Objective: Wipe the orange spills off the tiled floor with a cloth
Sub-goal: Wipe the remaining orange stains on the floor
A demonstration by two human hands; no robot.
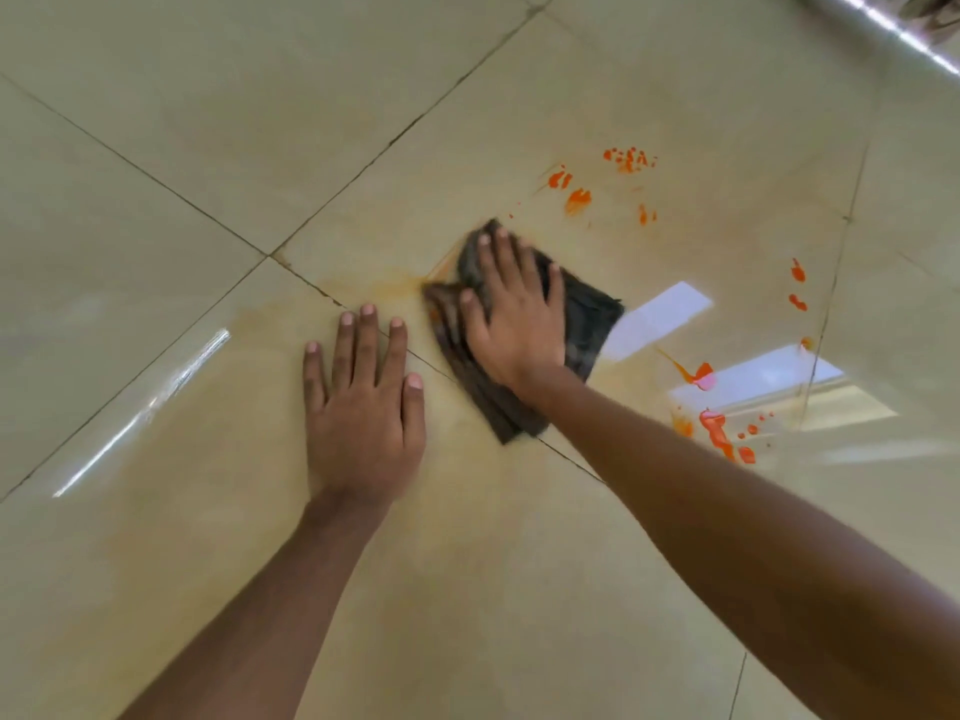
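A dark grey folded cloth lies flat on the beige tiled floor. My right hand presses down on it with fingers spread. My left hand rests flat on the bare tile just left of the cloth, fingers apart, holding nothing. Bright orange spills show beyond the cloth, further back, at the right, and in a bigger patch at the lower right. A faint orange smear stains the tile left of the cloth.
Dark grout lines cross the glossy tiles. Bright window reflections shine on the floor to the right of the cloth. A shiny metal bar runs across the top right corner.
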